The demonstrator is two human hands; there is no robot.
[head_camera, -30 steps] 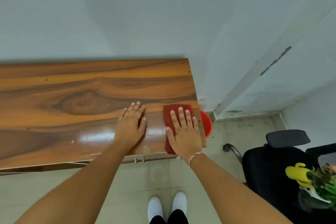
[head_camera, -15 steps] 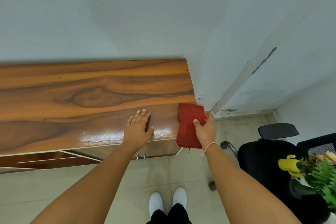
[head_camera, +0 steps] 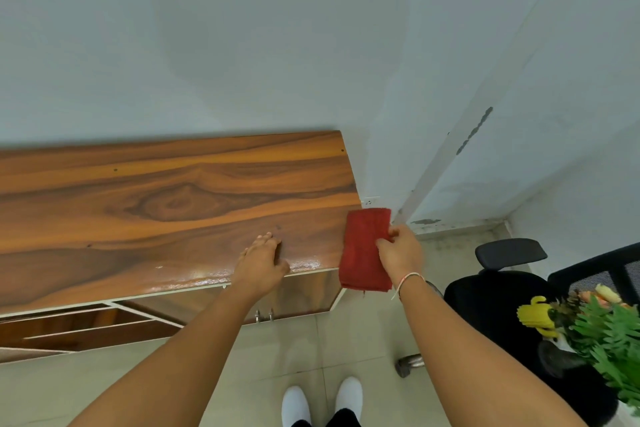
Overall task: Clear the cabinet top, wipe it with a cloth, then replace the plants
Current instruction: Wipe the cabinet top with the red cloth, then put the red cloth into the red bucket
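I see the wooden cabinet top (head_camera: 166,204), the tabletop here, bare and glossy with a wet sheen along its front edge, so clearing looks done and wiping nearly finished. The plants (head_camera: 602,333) sit on a black office chair (head_camera: 498,308) to the right, not yet replaced. My right hand (head_camera: 401,251) pinches a folded red cloth (head_camera: 362,250) in its grip, hanging just off the cabinet's right end. My left hand (head_camera: 263,262) rests on the front edge, fingers loosely bent, grasping nothing.
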